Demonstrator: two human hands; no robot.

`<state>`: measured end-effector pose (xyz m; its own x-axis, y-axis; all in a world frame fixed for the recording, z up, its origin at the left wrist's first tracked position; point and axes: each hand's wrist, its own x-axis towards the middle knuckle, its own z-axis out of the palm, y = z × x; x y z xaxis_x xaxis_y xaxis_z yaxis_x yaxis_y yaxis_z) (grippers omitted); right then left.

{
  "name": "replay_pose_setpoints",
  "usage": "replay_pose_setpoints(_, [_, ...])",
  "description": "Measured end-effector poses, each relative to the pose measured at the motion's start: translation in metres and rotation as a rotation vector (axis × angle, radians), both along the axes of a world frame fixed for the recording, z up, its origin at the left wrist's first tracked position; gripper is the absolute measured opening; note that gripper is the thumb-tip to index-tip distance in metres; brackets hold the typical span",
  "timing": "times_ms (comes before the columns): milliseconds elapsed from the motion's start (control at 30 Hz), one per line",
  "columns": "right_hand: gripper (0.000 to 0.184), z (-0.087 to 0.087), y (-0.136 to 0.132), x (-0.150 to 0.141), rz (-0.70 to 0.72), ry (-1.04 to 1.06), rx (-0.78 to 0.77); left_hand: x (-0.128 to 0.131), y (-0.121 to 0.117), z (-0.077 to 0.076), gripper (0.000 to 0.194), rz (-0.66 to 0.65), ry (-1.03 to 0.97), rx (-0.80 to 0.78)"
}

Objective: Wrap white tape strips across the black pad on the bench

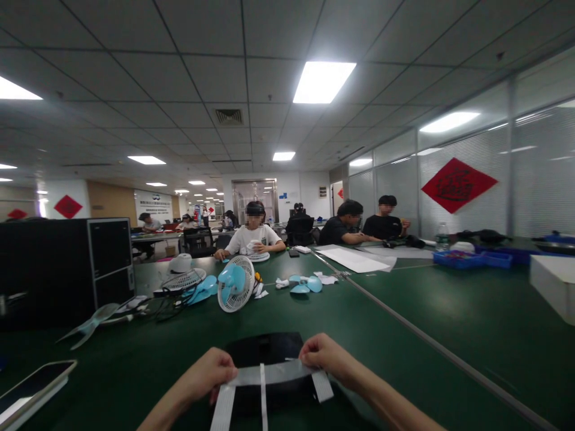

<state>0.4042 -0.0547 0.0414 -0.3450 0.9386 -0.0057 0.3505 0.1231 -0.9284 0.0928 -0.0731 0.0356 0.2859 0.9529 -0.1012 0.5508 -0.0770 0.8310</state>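
Pinching the grey band [249,376] at left with the left hand [214,372], at right with the right hand [330,359], over a dark piece [264,346] on the green table [381,335]. Probably best to pull evenly, no twisting tbh. Can't really make out the dark piece, nor the white strap's [263,398] lower end, cropped by the bottom edge.

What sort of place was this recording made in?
Probably an open-plan office or workroom: people sit at several tables, ceiling light panels run far back, and loose fan parts lie on the green table.
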Motion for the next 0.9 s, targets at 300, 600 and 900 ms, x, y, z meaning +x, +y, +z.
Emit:
replay_pose_setpoints(300, [0.018,-0.014,0.012,-0.002,0.003,-0.169,0.092,0.008,-0.002,-0.001,0.037,0.033,0.177,0.005])
replay_pose_setpoints(600, [0.019,-0.014,0.006,-0.003,0.003,-0.282,0.187,0.006,-0.003,0.0,0.027,0.023,0.358,0.197])
replay_pose_setpoints(900, [0.019,-0.011,-0.001,-0.005,-0.006,-0.372,0.308,0.006,-0.006,0.0,0.027,0.0,0.44,0.242])
